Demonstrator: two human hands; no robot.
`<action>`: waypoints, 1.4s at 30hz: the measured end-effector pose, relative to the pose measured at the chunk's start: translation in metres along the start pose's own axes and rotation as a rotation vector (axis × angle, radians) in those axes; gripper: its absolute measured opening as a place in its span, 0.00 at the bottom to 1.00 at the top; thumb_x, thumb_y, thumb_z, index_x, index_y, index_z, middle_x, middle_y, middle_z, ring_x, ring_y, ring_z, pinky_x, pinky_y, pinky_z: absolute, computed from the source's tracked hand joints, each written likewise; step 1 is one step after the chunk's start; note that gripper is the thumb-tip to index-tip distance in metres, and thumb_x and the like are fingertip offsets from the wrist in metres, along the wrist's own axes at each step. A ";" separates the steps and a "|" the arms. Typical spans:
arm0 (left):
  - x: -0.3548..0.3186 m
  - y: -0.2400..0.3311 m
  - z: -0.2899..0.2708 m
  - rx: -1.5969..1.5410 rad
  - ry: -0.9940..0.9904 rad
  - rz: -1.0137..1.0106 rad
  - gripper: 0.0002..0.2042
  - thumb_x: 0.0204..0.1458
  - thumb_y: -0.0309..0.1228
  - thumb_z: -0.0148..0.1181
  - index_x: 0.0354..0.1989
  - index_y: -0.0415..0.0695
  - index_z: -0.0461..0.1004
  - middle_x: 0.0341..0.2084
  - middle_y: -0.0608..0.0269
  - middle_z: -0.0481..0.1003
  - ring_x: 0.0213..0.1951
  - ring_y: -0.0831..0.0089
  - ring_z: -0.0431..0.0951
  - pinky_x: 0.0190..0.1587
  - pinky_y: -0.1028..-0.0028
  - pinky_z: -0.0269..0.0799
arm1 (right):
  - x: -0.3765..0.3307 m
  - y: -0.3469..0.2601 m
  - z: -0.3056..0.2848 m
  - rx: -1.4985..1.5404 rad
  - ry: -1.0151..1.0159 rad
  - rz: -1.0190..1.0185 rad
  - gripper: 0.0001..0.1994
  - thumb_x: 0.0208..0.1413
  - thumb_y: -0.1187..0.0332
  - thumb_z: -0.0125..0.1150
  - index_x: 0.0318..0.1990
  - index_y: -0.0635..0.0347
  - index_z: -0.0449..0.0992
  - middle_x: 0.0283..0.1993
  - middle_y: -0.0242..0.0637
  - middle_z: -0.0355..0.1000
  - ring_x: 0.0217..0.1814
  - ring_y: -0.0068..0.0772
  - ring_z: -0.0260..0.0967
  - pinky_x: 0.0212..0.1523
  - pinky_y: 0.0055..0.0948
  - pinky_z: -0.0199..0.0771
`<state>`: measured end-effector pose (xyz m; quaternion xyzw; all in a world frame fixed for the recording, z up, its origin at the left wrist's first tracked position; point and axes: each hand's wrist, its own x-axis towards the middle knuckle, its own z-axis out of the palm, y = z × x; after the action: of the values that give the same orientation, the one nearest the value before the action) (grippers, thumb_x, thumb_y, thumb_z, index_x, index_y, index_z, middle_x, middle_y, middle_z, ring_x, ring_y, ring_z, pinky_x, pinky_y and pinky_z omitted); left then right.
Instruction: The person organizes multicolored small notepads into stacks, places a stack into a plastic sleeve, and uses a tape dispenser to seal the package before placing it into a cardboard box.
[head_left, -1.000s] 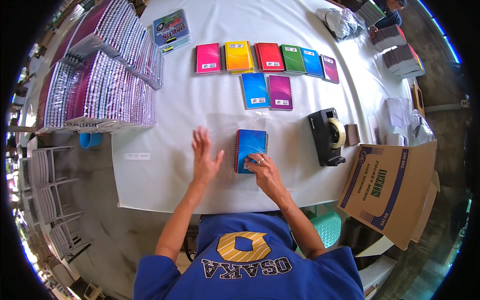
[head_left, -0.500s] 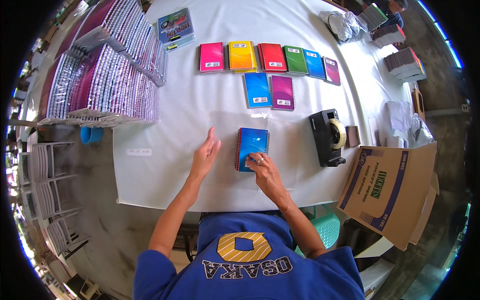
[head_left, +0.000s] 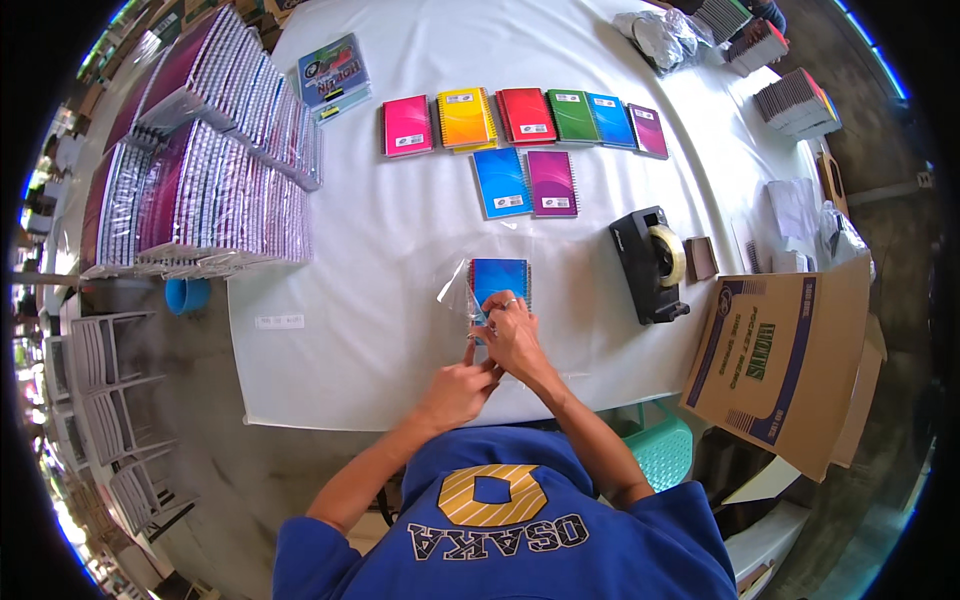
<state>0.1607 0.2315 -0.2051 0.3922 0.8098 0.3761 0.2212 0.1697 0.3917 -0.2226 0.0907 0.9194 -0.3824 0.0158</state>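
Observation:
A small stack of spiral notebooks with a blue cover on top (head_left: 500,272) lies upright in front of me on a clear plastic sheet (head_left: 570,350). The sheet's left part is lifted and folded over the stack's left side, creased and shiny. My right hand (head_left: 515,338) bends over the lower half of the cover, its closed fingers on the plastic. Just below and left, my left hand (head_left: 460,392) is closed with its fingertips at the stack's lower left corner, on the film's edge. The two hands touch or nearly touch. The lower part of the stack is hidden behind them.
Beyond lie rows of coloured notebooks (head_left: 526,116), with a blue one (head_left: 503,182) and a purple one (head_left: 552,183) nearer. A black tape dispenser (head_left: 645,265) and an open cardboard box (head_left: 760,360) are to the right. Tall wrapped notebook stacks (head_left: 215,195) fill the left.
My left hand has come from beside the stack down to its lower left corner. The plastic's left part has been lifted over the stack. My right hand stays over the cover.

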 end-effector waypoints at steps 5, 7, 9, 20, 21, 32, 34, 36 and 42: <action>0.030 -0.018 -0.056 0.165 0.505 -0.032 0.27 0.46 0.22 0.59 0.57 0.60 0.71 0.61 0.67 0.65 0.66 0.58 0.57 0.65 0.51 0.52 | -0.001 0.006 0.003 0.032 0.029 0.011 0.05 0.40 0.76 0.64 0.19 0.65 0.73 0.47 0.38 0.66 0.51 0.41 0.60 0.45 0.44 0.57; 0.066 -0.051 -0.073 0.685 0.220 0.120 0.27 0.45 0.28 0.63 0.56 0.66 0.72 0.63 0.70 0.63 0.70 0.57 0.46 0.65 0.44 0.47 | -0.001 0.000 0.001 0.042 0.011 -0.006 0.05 0.41 0.76 0.63 0.19 0.65 0.73 0.48 0.37 0.66 0.51 0.41 0.60 0.44 0.44 0.58; 0.111 -0.098 -0.094 0.876 0.160 0.461 0.32 0.44 0.32 0.65 0.60 0.71 0.65 0.66 0.71 0.56 0.69 0.57 0.48 0.65 0.44 0.49 | 0.001 -0.004 0.001 0.045 -0.009 -0.032 0.05 0.41 0.76 0.63 0.19 0.65 0.73 0.48 0.36 0.66 0.52 0.41 0.60 0.44 0.44 0.58; 0.150 -0.021 -0.096 0.706 -0.406 0.607 0.34 0.32 0.42 0.72 0.55 0.65 0.69 0.65 0.81 0.56 0.71 0.64 0.41 0.70 0.47 0.40 | 0.000 0.014 -0.010 0.215 -0.077 -0.025 0.04 0.46 0.72 0.63 0.25 0.62 0.77 0.48 0.35 0.67 0.51 0.36 0.65 0.45 0.38 0.61; 0.151 -0.027 -0.094 0.708 -0.415 0.613 0.34 0.32 0.42 0.72 0.55 0.65 0.69 0.65 0.81 0.56 0.71 0.64 0.41 0.70 0.47 0.40 | -0.001 0.013 -0.009 0.221 -0.070 -0.020 0.04 0.46 0.72 0.63 0.25 0.62 0.77 0.48 0.35 0.67 0.51 0.36 0.65 0.45 0.38 0.61; 0.140 -0.062 -0.063 0.649 -0.087 0.725 0.19 0.44 0.36 0.62 0.48 0.67 0.76 0.54 0.88 0.71 0.68 0.70 0.53 0.70 0.49 0.36 | -0.010 0.046 -0.051 -0.021 0.029 -0.380 0.20 0.42 0.85 0.57 0.45 0.57 0.77 0.53 0.30 0.71 0.60 0.34 0.64 0.61 0.46 0.57; 0.139 -0.060 -0.060 0.662 -0.034 0.736 0.19 0.44 0.37 0.62 0.48 0.67 0.76 0.54 0.88 0.71 0.68 0.69 0.54 0.70 0.47 0.36 | -0.011 0.050 -0.049 -0.138 0.010 -0.403 0.23 0.41 0.85 0.58 0.47 0.55 0.77 0.54 0.27 0.72 0.62 0.31 0.63 0.62 0.46 0.56; 0.137 -0.057 -0.058 0.669 0.015 0.742 0.19 0.44 0.38 0.62 0.48 0.67 0.77 0.54 0.88 0.71 0.68 0.69 0.54 0.70 0.46 0.35 | -0.011 0.051 -0.050 -0.231 -0.026 -0.398 0.25 0.40 0.85 0.58 0.49 0.51 0.77 0.54 0.24 0.71 0.64 0.25 0.61 0.64 0.45 0.53; 0.140 -0.061 -0.053 0.657 -0.004 0.671 0.19 0.42 0.38 0.63 0.46 0.69 0.77 0.53 0.88 0.72 0.67 0.65 0.56 0.68 0.43 0.38 | -0.006 0.041 -0.054 -0.276 -0.081 -0.405 0.27 0.38 0.84 0.59 0.50 0.50 0.77 0.54 0.24 0.71 0.64 0.24 0.61 0.64 0.46 0.51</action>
<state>0.0146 0.2956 -0.2287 0.6822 0.7141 0.1498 -0.0471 0.1850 0.4574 -0.2131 -0.1139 0.9609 -0.2521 -0.0121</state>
